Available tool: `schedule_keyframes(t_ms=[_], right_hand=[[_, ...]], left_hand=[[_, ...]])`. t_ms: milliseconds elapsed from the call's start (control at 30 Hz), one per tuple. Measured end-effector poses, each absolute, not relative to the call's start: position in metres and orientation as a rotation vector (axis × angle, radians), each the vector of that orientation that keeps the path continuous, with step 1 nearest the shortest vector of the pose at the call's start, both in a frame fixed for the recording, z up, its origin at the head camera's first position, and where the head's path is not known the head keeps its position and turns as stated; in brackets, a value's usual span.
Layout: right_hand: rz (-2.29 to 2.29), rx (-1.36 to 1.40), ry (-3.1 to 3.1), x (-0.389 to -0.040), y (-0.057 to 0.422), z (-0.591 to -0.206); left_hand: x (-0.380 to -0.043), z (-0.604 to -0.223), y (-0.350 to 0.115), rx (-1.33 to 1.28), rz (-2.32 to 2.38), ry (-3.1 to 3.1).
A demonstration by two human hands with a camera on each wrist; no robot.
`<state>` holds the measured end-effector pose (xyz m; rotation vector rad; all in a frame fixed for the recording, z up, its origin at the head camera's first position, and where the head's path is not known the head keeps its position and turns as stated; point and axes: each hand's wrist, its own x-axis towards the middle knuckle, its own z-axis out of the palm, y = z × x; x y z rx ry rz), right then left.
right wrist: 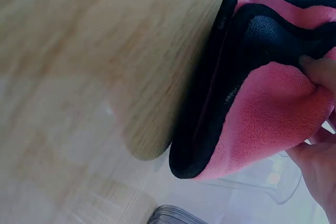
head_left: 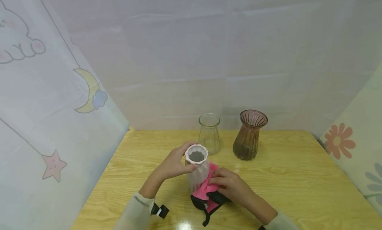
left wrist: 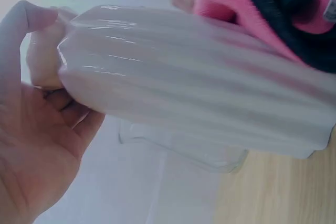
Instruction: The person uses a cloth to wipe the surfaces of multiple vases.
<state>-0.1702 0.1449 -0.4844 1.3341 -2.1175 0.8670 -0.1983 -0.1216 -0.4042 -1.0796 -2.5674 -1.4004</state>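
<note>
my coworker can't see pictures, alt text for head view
A person's left hand grips a pale fluted vase near its rim while the right hand holds a pink, black-edged cloth against it. Behind, a clear vase and a purplish vase stand on a wooden table.

The person's left arm wore a pale off-white fabric sleeve (head_left: pixel 134 212), a narrow grey strip (head_left: pixel 141 200) running near its cuff. Beside that cuff showed a small, blocky black fitting (head_left: pixel 163 211) with a short white band (head_left: pixel 159 211) across it. The right arm wore a matching off-white fabric sleeve (head_left: pixel 282 222) — and at its edge showed a small black piece (head_left: pixel 262 227), perhaps a similar fitting, mostly cut off by the frame. Left hand (head_left: pixel 176 162) and right hand (head_left: pixel 232 187) were bare — uncovered past the cuffs.
</note>
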Motion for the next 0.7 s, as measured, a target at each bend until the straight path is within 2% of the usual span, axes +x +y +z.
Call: schedule_keyframes(t_ms=[167, 467, 700], right_hand=[[0.843, 1.294, -2.127, -0.168, 0.149, -0.476], [1.086, 1.272, -1.731, -0.182, 0.153, -0.443], [1.151, 1.335, -1.674, -0.194, 0.144, -0.443]], left_hand=[[-0.192, -0.402, -0.122, -1.019, -1.449, -2.593], [-0.169, -0.401, -0.102, -0.543, -1.379, -2.592], [-0.167, -0.401, -0.097, -0.504, -1.365, -2.556]])
